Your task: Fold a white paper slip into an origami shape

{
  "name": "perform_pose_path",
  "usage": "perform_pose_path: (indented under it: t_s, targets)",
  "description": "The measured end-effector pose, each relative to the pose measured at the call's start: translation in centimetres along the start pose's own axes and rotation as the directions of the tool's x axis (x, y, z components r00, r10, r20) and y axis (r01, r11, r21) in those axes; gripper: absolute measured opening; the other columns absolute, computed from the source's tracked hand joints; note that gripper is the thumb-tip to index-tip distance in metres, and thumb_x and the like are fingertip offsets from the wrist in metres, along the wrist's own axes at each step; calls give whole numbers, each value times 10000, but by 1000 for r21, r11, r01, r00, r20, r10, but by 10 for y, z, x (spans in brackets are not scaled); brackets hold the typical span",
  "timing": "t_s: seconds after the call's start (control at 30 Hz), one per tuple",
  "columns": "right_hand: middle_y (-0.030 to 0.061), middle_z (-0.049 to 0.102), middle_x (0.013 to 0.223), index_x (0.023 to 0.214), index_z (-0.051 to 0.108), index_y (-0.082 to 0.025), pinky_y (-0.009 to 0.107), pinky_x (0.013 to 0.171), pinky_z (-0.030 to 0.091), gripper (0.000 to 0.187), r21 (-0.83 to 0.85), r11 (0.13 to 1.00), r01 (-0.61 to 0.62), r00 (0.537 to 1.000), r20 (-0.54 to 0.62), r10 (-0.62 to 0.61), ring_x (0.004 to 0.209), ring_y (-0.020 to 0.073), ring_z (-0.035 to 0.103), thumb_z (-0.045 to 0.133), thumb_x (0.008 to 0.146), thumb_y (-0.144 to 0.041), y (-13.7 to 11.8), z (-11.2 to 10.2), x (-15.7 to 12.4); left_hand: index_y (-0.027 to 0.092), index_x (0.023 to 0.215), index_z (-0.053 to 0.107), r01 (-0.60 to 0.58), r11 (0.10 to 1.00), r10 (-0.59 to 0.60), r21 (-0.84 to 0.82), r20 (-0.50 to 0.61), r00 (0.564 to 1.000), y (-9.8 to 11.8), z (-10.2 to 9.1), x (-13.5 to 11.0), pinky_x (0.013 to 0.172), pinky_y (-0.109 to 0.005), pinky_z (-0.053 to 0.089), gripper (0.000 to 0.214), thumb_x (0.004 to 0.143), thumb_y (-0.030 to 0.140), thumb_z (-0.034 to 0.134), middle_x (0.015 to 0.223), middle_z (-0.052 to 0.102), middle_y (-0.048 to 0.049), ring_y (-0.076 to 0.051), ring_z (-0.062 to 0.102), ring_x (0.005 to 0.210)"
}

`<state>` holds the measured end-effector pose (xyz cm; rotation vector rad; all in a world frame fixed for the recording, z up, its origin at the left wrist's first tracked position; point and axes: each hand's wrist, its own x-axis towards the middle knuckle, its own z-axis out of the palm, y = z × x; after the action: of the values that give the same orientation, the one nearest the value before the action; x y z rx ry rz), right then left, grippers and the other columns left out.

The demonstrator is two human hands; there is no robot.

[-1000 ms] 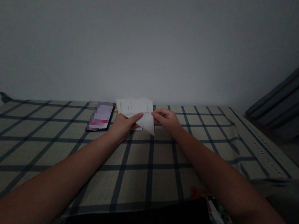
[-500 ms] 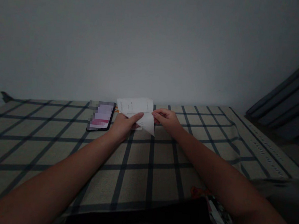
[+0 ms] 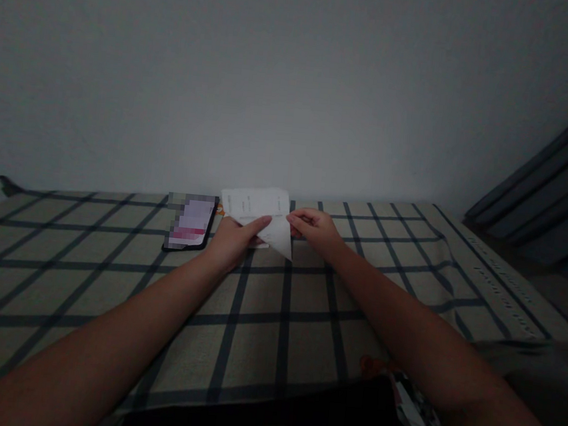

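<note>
A white sheet of paper [image 3: 259, 201] with faint print is held up over the table, with a folded flap that ends in a point at its lower right. My left hand [image 3: 234, 238] is closed on the paper's lower left, thumb lying across the front and fingers mostly hidden behind. At the right edge, my right hand [image 3: 315, 226] pinches the paper between thumb and fingertips. A small pale edge shows below the paper beside my left fingers; what it belongs to I cannot make out.
A phone [image 3: 191, 223] with a lit screen, partly blurred out, lies left of my left hand. The checked tablecloth [image 3: 254, 317] covers the table, which meets a pale wall [image 3: 295, 93]. A dark curtain [image 3: 555, 159] hangs at the right.
Both hands keep their hold on the paper in nearly the same pose. The whole view has shifted very slightly.
</note>
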<state>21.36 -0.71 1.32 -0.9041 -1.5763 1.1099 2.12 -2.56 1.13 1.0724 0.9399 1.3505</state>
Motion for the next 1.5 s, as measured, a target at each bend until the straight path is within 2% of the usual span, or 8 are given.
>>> perform_pose_path:
  t_s: [0.3,0.47,0.87,1.03,1.27,1.43,1.5]
  targets:
    - [-4,625,705,850,674,-151,257,609,491,342,23,999,-24,999,48,23,619,99,565,732,742,-470,-1,1,0,144,1187,698,-35,999,36,2,-44,998,-4,-1,2,683,-323,616,533,689,263,846,1145,746,-153,-258,741,871]
    - [6,642,717,839,676,-156,258,610,492,316,8,1000,-9,999,33,9,633,106,583,732,744,-452,3,1,0,145,1171,706,-23,1000,23,8,-32,999,-1,0,1,724,-349,619,516,689,263,847,1146,744,-155,-259,742,876]
    - [-8,607,661,804,664,-150,261,597,480,305,4,1000,-1,1000,-7,1,598,103,554,731,753,-443,0,2,0,129,1073,734,-11,1000,11,-18,-14,1000,-1,-1,2,633,-276,603,473,672,341,870,1109,756,-150,-215,737,793]
    - [-7,612,681,813,664,-153,256,595,470,316,22,1000,0,1000,-28,0,607,98,546,738,750,-453,5,-1,2,106,988,746,-24,998,19,-61,-73,997,1,-2,4,707,-282,612,426,662,347,877,1061,767,-145,-206,743,817]
    - [-2,631,696,800,669,-161,256,598,477,315,31,1000,-2,999,-34,3,604,97,548,751,736,-458,9,-3,4,87,895,747,5,998,-10,-60,-89,996,5,-2,4,655,-249,602,383,645,340,889,936,777,-127,-173,728,722]
    - [-8,633,676,803,665,-167,255,594,477,327,40,999,-15,998,-59,17,582,95,544,746,728,-475,12,-4,6,107,699,682,-54,996,46,-71,-116,992,2,-7,9,659,-239,601,365,655,410,881,756,739,-69,-133,689,647]
    - [-5,638,682,808,666,-167,257,599,480,336,37,999,-29,998,-60,31,588,97,550,748,723,-482,11,-5,6,110,676,668,-62,996,55,-57,-120,991,1,-8,11,652,-232,596,390,663,442,871,709,715,-51,-119,669,618]
